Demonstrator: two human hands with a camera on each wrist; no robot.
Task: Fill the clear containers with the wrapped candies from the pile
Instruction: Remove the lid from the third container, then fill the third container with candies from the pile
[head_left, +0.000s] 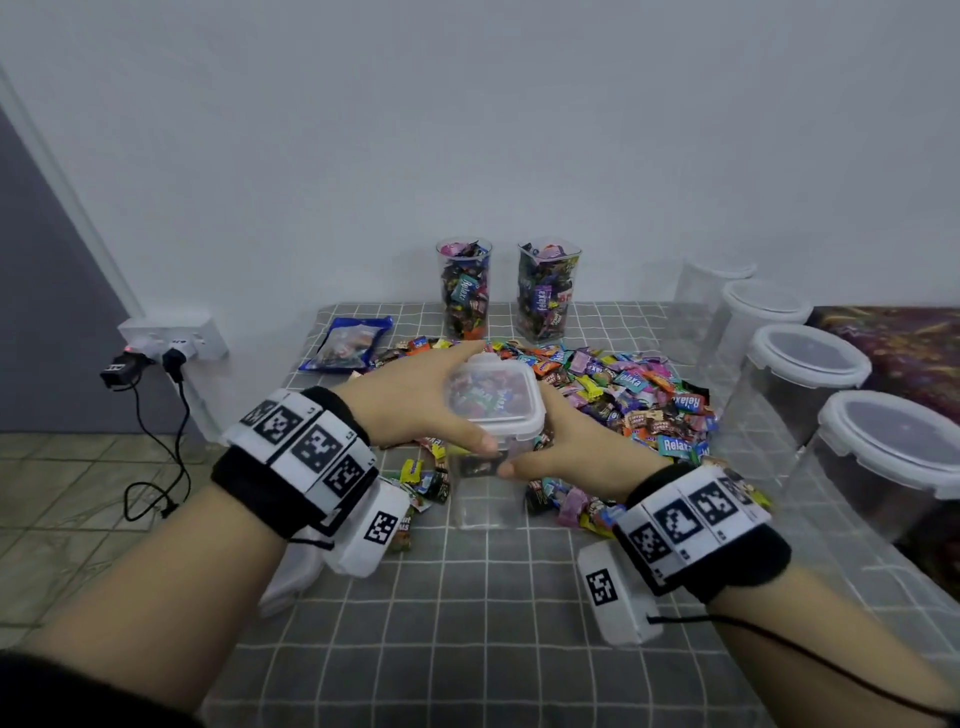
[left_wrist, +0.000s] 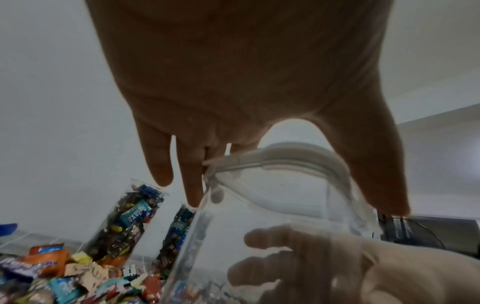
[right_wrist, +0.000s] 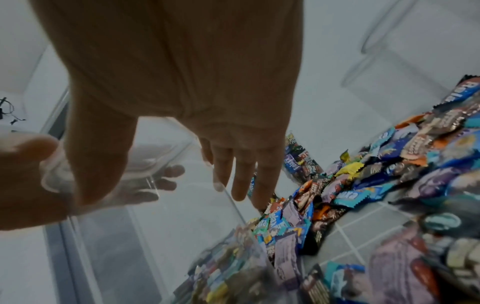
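Two clear containers (head_left: 464, 288) (head_left: 546, 291) at twelve o'clock on the counter (head_left: 467, 597) are already packed with wrapped candies and left uncovered. A third, empty container (head_left: 488, 467) is held at the centre: its lid (head_left: 496, 395) is gripped from above by the left hand (head_left: 415, 400), while its wall is clasped by the right hand (head_left: 571, 452). The pile (head_left: 623, 395) is spread from one to three o'clock of it, still large. Four lidded containers (head_left: 800, 384) at three o'clock appear unfilled, so most of the filling is judged undone.
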